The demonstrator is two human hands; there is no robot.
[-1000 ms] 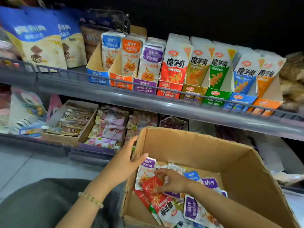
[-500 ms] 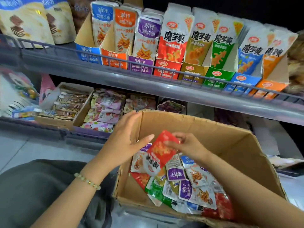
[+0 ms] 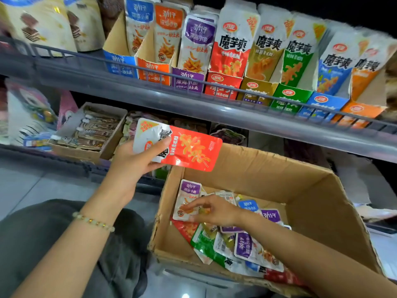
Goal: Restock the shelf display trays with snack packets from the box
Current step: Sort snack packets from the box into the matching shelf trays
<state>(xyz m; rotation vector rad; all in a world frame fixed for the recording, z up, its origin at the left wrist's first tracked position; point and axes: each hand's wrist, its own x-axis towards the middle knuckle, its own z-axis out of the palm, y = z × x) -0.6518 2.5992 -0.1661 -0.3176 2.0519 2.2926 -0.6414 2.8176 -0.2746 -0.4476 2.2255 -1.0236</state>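
My left hand (image 3: 133, 162) grips a red and white snack packet (image 3: 189, 149) by its white end, held level above the left rim of the cardboard box (image 3: 311, 203). My right hand (image 3: 212, 209) is down inside the box, its fingers resting on a purple-topped packet (image 3: 187, 201) among several loose packets. On the upper shelf stand the display trays, among them a red tray (image 3: 221, 84) with matching red packets upright in it.
A grey wire rail (image 3: 257, 97) runs along the upper shelf front. On the lower shelf stands a cardboard tray of brown sachets (image 3: 90, 132). Large blue-and-cream bags (image 3: 43, 24) fill the shelf's left end. My dark-clothed lap (image 3: 43, 244) lies left of the box.
The red packet passed from my right hand to my left and rose out of the box. My right hand went back down onto the packets in the box.
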